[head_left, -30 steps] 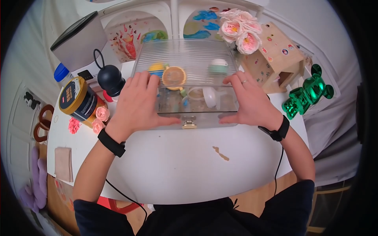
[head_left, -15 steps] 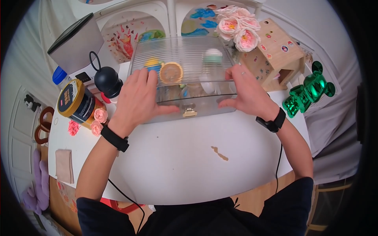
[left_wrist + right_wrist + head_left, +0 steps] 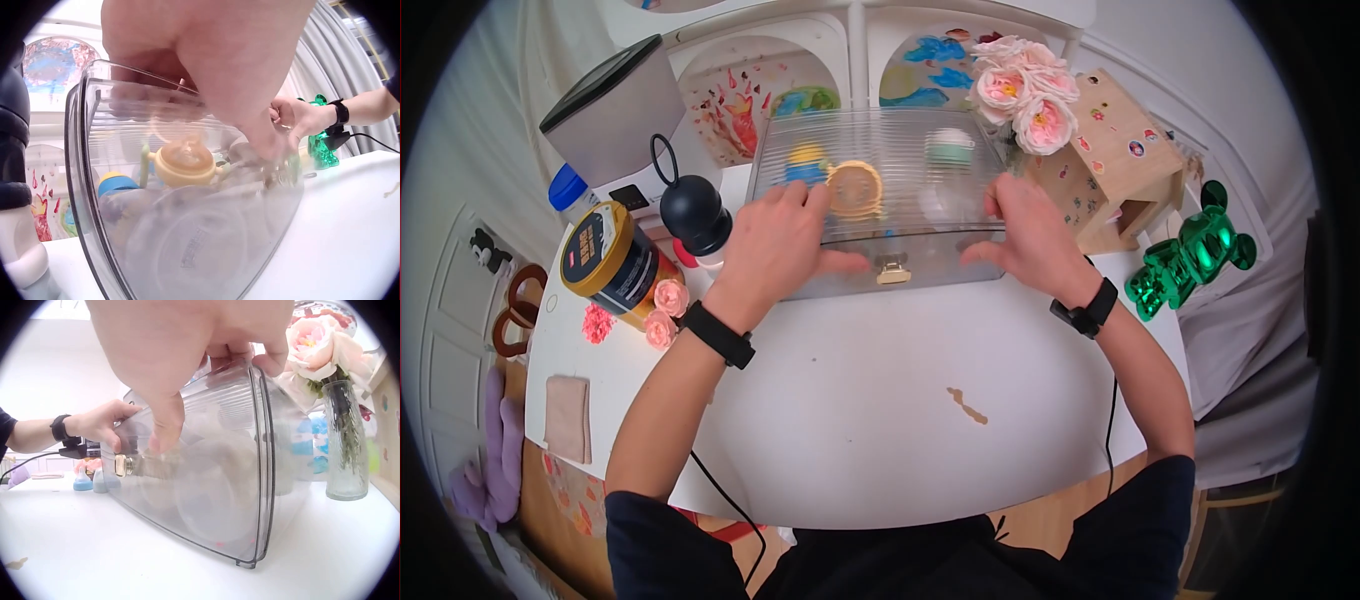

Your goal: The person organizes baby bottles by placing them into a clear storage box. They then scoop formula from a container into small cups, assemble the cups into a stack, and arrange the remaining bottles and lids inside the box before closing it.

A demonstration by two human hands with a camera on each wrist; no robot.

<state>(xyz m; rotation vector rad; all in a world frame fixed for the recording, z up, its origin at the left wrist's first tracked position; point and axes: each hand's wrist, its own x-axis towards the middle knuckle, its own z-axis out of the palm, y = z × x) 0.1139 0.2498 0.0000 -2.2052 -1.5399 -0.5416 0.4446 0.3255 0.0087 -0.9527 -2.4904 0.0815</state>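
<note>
A clear box [image 3: 850, 275] with a ribbed lid [image 3: 880, 135] and a gold latch [image 3: 893, 268] stands on the white table. My left hand [image 3: 785, 240] grips its left front, fingers over the top and thumb against the front face beside the latch. On the other side my right hand [image 3: 1035, 235] holds the box likewise, its thumb pressed on the front panel in the right wrist view. Through the clear plastic show a yellow two-handled cup [image 3: 184, 164], a blue-and-yellow item [image 3: 806, 160] and a mint-green, white-topped container [image 3: 950, 147].
To the left stand a yellow-lidded tub [image 3: 615, 262], a dark round bottle with a loop [image 3: 693, 210] and pink flowers [image 3: 662, 315]. Roses [image 3: 1030, 95] in a glass vase [image 3: 347, 459], a wooden house [image 3: 1115, 150] and a shiny green bear figure [image 3: 1195, 255] stand right. A folded cloth [image 3: 567, 418] lies front left.
Both hands have moved with the box front away from the person. The strip between the ribbed top and dark front edge has narrowed, and more of the front face shows.
</note>
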